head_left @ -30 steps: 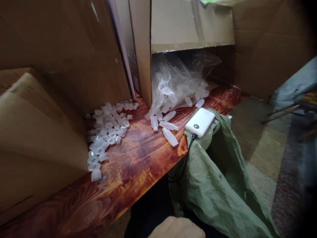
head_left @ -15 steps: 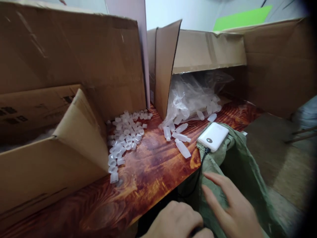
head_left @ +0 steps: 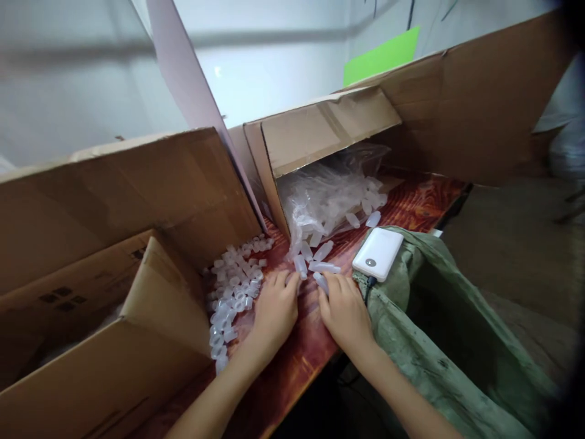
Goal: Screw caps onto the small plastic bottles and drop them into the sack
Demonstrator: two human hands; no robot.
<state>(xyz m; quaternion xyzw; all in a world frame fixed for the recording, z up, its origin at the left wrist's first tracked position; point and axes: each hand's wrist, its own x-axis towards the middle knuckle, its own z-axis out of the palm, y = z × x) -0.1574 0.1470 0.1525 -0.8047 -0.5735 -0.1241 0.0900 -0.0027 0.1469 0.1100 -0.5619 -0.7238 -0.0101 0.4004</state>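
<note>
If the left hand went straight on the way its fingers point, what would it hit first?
Most likely the small translucent bottle lying just ahead of the left hand; depth is unclear.

No writing can be read anywhere in the view. The cardboard box (head_left: 68, 286) at the left carries a few dark printed blocks on its inner flap, near the left edge, but they are too small and blurred to make out as letters or numbers. The white power bank (head_left: 378, 253) lying on the green sack (head_left: 439, 353) shows one small dark round mark near its cable end, with no legible brand beside it. The bright green sheet (head_left: 381, 58) on the wall behind is a plain colour. The small clear bottles (head_left: 323, 266) on the wooden tabletop look like bare plastic.
</note>
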